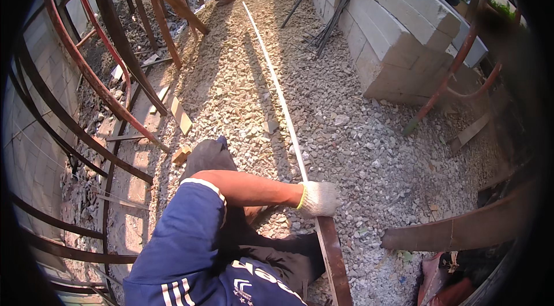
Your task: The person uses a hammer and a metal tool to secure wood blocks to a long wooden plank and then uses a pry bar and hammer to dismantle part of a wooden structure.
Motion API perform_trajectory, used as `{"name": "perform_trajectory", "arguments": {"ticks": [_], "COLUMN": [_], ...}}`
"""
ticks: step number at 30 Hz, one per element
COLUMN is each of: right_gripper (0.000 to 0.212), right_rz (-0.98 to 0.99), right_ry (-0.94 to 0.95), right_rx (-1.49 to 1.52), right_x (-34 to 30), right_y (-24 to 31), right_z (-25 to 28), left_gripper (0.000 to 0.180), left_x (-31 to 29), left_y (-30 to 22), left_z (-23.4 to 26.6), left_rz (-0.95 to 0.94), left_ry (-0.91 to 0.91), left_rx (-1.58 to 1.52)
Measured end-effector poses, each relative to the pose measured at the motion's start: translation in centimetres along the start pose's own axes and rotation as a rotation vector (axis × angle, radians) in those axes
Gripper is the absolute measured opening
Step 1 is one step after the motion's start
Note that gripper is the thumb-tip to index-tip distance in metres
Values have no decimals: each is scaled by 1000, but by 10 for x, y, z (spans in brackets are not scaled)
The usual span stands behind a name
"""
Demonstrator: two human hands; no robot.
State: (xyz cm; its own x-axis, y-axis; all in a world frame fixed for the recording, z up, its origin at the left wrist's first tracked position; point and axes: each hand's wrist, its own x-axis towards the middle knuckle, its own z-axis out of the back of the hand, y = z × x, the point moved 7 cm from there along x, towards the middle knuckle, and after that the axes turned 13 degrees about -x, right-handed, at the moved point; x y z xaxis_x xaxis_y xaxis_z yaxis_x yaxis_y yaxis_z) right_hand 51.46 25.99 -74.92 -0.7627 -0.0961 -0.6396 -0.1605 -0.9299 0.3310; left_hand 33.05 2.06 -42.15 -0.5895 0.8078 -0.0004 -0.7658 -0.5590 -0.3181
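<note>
Gripping hand: a white-gloved hand (pixel 318 198), on an arm in a blue sleeve reaching from the left, closes over the long steel bar (pixel 277 86); which hand it is I cannot tell
Bar: lies on the gravel (pixel 358 138), running from the lower edge far ahead
Right side: stacked grey concrete blocks (pixel 398 34)
Left side: curved rusty steel frames (pixel 98 81)
Other hand: not seen

A gloved left hand (pixel 318 198) grips a long pale strip (pixel 277 89) where it meets a rusty steel bar (pixel 333 260), both lying along the gravel ground (pixel 358 144). Grey concrete blocks (pixel 398 34) are stacked at the gravel's right edge, and curved rusty rebar frames (pixel 98 84) stand along its left edge.
</note>
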Motion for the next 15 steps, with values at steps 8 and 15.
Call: {"name": "perform_trajectory", "arguments": {"ticks": [8, 15], "right_gripper": [89, 107], "right_rz": [-162, -697], "right_ry": [133, 210], "right_rx": [15, 59], "right_x": [-39, -129], "right_y": [-67, -161], "right_z": [-28, -110], "left_gripper": [28, 32], "left_x": [21, 31], "left_y": [-26, 16], "left_z": [38, 14], "left_rz": [14, 152], "left_ry": [160, 351], "left_rx": [47, 77]}}
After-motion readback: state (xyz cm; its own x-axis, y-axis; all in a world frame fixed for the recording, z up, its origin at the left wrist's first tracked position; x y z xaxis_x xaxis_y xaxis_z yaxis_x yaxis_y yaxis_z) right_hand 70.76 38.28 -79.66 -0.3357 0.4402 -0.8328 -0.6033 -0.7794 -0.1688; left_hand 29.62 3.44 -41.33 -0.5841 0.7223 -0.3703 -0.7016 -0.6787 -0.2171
